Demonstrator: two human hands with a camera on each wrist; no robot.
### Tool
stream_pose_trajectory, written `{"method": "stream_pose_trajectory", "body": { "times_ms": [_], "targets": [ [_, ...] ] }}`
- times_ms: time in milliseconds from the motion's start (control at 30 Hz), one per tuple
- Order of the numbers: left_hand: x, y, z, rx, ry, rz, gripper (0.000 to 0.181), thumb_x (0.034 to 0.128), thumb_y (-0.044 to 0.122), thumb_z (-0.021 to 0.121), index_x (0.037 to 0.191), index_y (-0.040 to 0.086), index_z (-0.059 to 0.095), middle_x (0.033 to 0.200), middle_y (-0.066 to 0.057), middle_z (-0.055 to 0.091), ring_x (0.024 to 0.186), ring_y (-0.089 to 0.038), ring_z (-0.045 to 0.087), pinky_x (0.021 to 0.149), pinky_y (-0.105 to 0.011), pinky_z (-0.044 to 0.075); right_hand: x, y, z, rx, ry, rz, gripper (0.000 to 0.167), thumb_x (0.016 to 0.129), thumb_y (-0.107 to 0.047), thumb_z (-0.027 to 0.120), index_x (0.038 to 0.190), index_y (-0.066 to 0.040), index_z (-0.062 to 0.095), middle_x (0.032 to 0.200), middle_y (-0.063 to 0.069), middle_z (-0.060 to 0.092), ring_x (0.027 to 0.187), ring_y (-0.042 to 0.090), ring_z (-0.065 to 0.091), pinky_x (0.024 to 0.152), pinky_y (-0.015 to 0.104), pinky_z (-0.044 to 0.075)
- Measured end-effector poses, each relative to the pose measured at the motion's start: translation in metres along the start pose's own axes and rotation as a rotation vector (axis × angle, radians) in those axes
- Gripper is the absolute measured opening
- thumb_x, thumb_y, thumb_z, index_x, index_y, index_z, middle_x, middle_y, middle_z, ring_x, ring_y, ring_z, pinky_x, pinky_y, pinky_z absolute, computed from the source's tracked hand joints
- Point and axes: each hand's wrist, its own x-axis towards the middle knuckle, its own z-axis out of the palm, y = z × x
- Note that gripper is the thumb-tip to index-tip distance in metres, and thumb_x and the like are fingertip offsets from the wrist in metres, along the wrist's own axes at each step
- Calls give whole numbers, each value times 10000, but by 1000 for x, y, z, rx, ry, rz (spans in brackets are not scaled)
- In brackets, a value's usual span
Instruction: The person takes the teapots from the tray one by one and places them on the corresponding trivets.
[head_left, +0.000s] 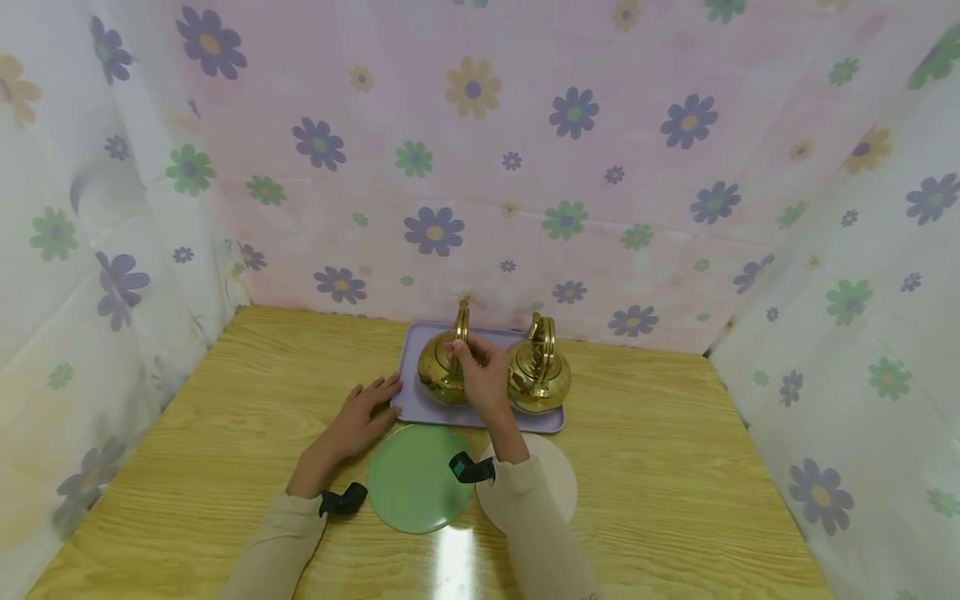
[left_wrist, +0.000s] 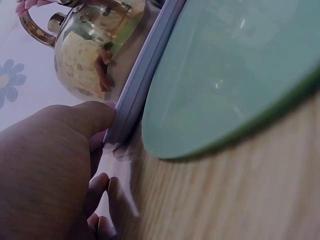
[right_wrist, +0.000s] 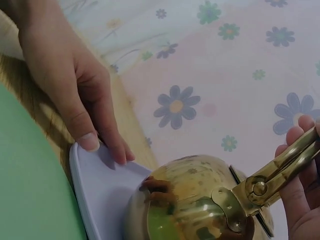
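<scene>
– Flowered cloth (head_left: 495, 183) is hung round three sides; what is set before it?

– A wood-grained table (head_left: 667, 483), on which a lilac tray (head_left: 408, 354) is laid near the back, with a green plate (head_left: 420, 483) and a white plate (head_left: 561, 479) placed in front. Part of the white plate is hidden by the right sleeve (head_left: 543, 525).

– And the gold-coloured kettles?

– Both are seen side by side on the tray. By its handle (right_wrist: 282, 172) the left kettle (head_left: 438, 379) is gripped by the right hand (head_left: 486, 375), and the right kettle (head_left: 528, 392) is partly covered by that hand.

– How is the left hand (head_left: 366, 417) held?

– Relaxed, its fingers and thumb rested at the tray's left edge, near the left kettle but apart from it
</scene>
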Motion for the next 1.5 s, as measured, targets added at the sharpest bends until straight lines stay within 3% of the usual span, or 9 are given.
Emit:
{"method": "stream_pose_trajectory", "body": {
  "times_ms": [367, 500, 867, 967, 1167, 1500],
  "targets": [
    [1, 0, 1, 2, 20, 20, 506, 1025, 160, 596, 1458, -78, 487, 1558, -237, 423, 1433, -546, 337, 1149, -745, 115, -8, -1, 2, 1, 10, -115, 184, 994, 68, 575, 1083, 193, 677, 965, 401, 680, 851, 585, 618, 731, 583, 565],
    [1, 0, 0, 4, 10, 9, 511, 1024, 159, 599, 1465, -72, 483, 1565, -227, 417, 1444, -533, 330, 1158, -740, 106, -11, 0, 4, 25, 23, -107, 176, 991, 78, 575, 1068, 194, 683, 962, 405, 676, 853, 597, 617, 747, 595, 571],
    [1, -4, 3, 17, 11, 11, 515, 1020, 152, 605, 1468, -69, 481, 1570, -224, 413, 1447, -526, 332, 1159, -736, 110, -15, 5, 2, 73, 19, -67, 210, 998, 72, 568, 1113, 225, 652, 985, 440, 654, 853, 587, 598, 717, 382, 590],
    [1, -5, 3, 14, 12, 7, 516, 1022, 156, 602, 1471, -66, 480, 1573, -221, 410, 1451, -522, 327, 1162, -732, 105, -13, 16, 2, 89, 20, -51, 217, 1000, 59, 573, 1121, 221, 654, 991, 439, 654, 812, 500, 636, 696, 305, 577],
    [0, -3, 3, 19, 15, 2, 514, 1020, 152, 602, 1469, -69, 482, 1573, -223, 410, 1451, -522, 328, 1165, -729, 104, -12, 27, 0, 106, 7, -22, 245, 1011, -6, 598, 1079, 220, 665, 994, 438, 652, 744, 141, 657, 684, 234, 554],
    [0, 0, 2, 12, 29, 11, 505, 1011, 132, 606, 1453, -86, 492, 1555, -241, 425, 1440, -531, 339, 1154, -742, 109, -14, 22, -4, 105, 0, -35, 270, 1009, -73, 631, 1098, 175, 687, 993, 394, 682, 768, 113, 684, 699, 221, 567]
  ]
}}
